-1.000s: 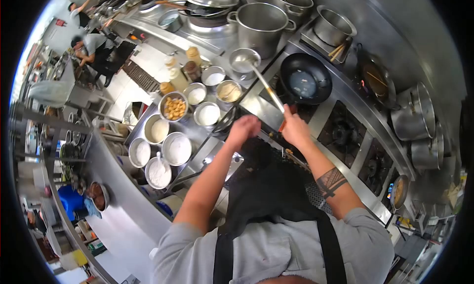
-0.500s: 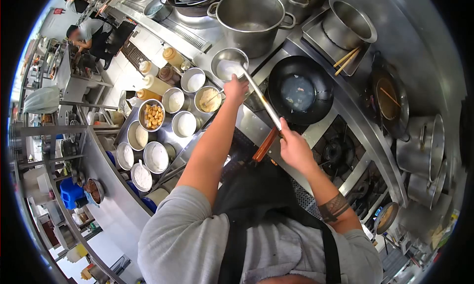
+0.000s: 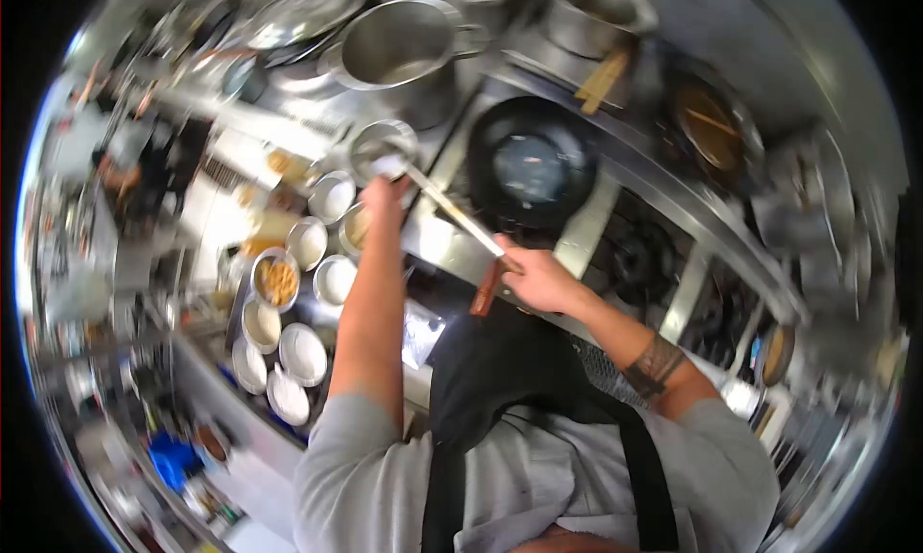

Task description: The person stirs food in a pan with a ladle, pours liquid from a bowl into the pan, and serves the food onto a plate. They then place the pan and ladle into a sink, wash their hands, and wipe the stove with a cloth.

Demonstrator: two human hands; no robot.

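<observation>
My right hand (image 3: 538,276) is closed round the handle of a long-handled ladle (image 3: 452,207). The ladle's head end reaches a metal bowl (image 3: 385,141) with white contents at the upper left. Beside that bowl is my left hand (image 3: 383,202), its fingers blurred and partly hidden at the rim, so what they hold cannot be told. A black wok (image 3: 532,163) with a little liquid in it sits on the stove, its red-brown wooden handle (image 3: 486,289) pointing toward me, just left of my right hand.
Several metal containers (image 3: 303,354) of white powder and one of golden cubes (image 3: 277,280) stand at the left. A large pot (image 3: 399,58) is behind the bowl. Right of the wok lies a bare burner (image 3: 639,250). Further right hangs a dark pan (image 3: 710,120). A person (image 3: 130,173) is far left.
The whole view has turned and blurred, with the pots, wok and bowl now further left in the picture. Both hands keep nearly the same places relative to the bowl and ladle.
</observation>
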